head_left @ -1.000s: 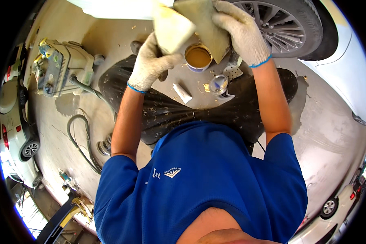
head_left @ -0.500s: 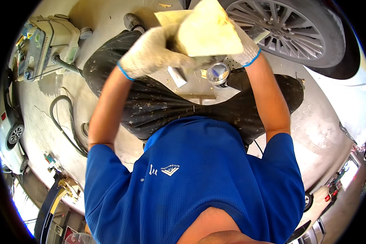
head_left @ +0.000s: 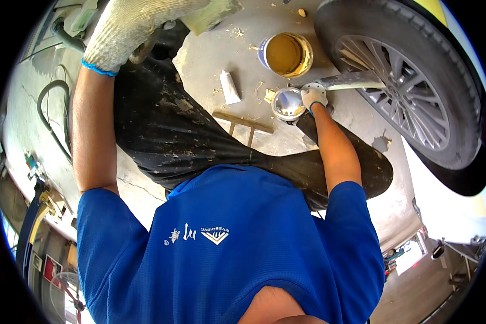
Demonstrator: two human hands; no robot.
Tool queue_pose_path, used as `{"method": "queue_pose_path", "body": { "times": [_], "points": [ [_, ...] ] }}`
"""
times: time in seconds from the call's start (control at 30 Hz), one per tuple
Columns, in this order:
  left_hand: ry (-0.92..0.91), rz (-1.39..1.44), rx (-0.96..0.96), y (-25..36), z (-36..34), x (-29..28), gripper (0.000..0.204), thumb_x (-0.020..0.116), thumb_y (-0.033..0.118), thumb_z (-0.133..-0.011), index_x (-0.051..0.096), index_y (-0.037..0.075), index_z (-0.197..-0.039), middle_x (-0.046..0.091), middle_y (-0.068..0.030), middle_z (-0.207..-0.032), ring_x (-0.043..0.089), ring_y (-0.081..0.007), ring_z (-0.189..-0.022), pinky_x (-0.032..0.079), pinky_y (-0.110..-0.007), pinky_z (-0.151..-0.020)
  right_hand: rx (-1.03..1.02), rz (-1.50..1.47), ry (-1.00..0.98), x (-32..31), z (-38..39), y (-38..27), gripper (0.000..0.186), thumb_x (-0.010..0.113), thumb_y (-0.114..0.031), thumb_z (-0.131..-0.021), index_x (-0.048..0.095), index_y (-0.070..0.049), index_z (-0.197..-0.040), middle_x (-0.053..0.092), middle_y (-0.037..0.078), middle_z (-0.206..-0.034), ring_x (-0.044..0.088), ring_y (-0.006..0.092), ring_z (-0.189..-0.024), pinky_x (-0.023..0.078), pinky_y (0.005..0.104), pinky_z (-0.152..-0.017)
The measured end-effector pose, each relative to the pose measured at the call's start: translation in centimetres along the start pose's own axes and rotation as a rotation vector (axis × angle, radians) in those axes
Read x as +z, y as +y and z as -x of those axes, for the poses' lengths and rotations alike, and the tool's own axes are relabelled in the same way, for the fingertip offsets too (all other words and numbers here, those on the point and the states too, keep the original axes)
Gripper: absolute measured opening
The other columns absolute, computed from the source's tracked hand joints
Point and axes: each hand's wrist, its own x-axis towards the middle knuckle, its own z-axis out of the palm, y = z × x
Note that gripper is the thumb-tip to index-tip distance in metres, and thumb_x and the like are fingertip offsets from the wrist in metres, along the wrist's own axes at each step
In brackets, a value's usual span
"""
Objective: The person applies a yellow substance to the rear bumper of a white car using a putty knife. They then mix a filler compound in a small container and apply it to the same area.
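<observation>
At the upper left, my left hand [head_left: 140, 27], in a knitted work glove with a blue cuff, grips a flat pale yellow board [head_left: 216, 15]. The board is partly cut off by the picture's top edge. My right hand [head_left: 314, 98], also gloved, is down low beside a round clear container [head_left: 288, 103]. Its fingers are hidden. A long flat grey-white strip [head_left: 356, 80] reaches from just beyond that hand toward the car wheel. Whether the hand touches it cannot be made out. An open tin [head_left: 287, 55] with yellow-brown paste inside stands farther away.
The car wheel [head_left: 399, 86] fills the upper right. A white tube [head_left: 229, 87] lies on the floor left of the clear container. Nearer are a T-shaped wooden piece [head_left: 243, 123] and my paint-spotted trousers [head_left: 173, 124]. A dark hose [head_left: 43, 105] curves at far left.
Both hands were together at the top around the yellow pieces. My left hand has moved left with the board; my right has dropped beside the clear container. The open tin has come into view.
</observation>
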Motion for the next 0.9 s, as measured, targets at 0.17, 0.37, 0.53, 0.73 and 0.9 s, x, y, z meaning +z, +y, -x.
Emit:
{"method": "queue_pose_path", "body": {
  "times": [0.17, 0.37, 0.53, 0.73, 0.9],
  "points": [
    [-0.003, -0.035, -0.044, 0.8, 0.6, -0.3, 0.06, 0.088, 0.037, -0.075, 0.067, -0.001, -0.115, 0.072, -0.0099, -0.092, 0.069, -0.0144, -0.076, 0.057, -0.025, -0.07, -0.12, -0.053, -0.068, -5.0, 3.8, -2.7, 0.036, 0.067, -0.036, -0.08, 0.077, -0.015, -0.108, 0.073, 0.012, -0.113, 0.069, 0.0293, -0.106, 0.054, 0.0415, -0.09],
    [0.003, -0.036, -0.033, 0.6, 0.6, 0.4, 0.06, 0.088, 0.037, -0.075, 0.067, -0.002, -0.115, 0.072, -0.0101, -0.092, 0.069, -0.0146, -0.076, 0.057, -0.025, -0.07, -0.287, -0.772, -0.342, -10.4, 2.1, -0.6, 0.027, 0.073, -0.022, -0.08, 0.065, 0.004, -0.084, 0.06, 0.006, -0.063, 0.056, 0.0149, -0.05, 0.043, 0.0291, -0.046],
    [0.015, -0.027, -0.022, 0.9, 0.6, 0.4, 0.06, 0.088, 0.037, -0.074, 0.067, -0.002, -0.115, 0.072, -0.0102, -0.091, 0.069, -0.0148, -0.077, 0.057, -0.026, -0.07, -0.563, -0.437, 0.329, -13.0, 8.5, -5.9, 0.026, 0.069, -0.028, -0.085, 0.066, -0.004, -0.094, 0.069, 0.016, -0.08, 0.066, 0.0322, -0.075, 0.052, 0.044, -0.071],
    [0.035, -0.024, -0.001, 1.2, 1.1, 0.6, 0.061, 0.088, 0.037, -0.074, 0.067, -0.002, -0.116, 0.072, -0.0104, -0.091, 0.069, -0.015, -0.077, 0.057, -0.026, -0.071, -0.739, 0.015, 0.425, -10.3, 8.8, -12.5, 0.019, 0.062, -0.026, -0.092, 0.064, -0.01, -0.101, 0.069, 0.015, -0.096, 0.067, 0.0365, -0.093, 0.053, 0.0505, -0.08],
    [0.043, -0.027, 0.008, 1.4, 1.3, 0.8, 0.061, 0.089, 0.037, -0.074, 0.067, -0.002, -0.116, 0.072, -0.0106, -0.091, 0.069, -0.0152, -0.077, 0.057, -0.026, -0.071, -0.727, 0.067, 0.374, -9.6, 7.9, -12.0, 0.019, 0.059, -0.026, -0.094, 0.063, -0.009, -0.101, 0.068, 0.016, -0.097, 0.066, 0.0371, -0.095, 0.052, 0.0511, -0.081]
  ]
}}
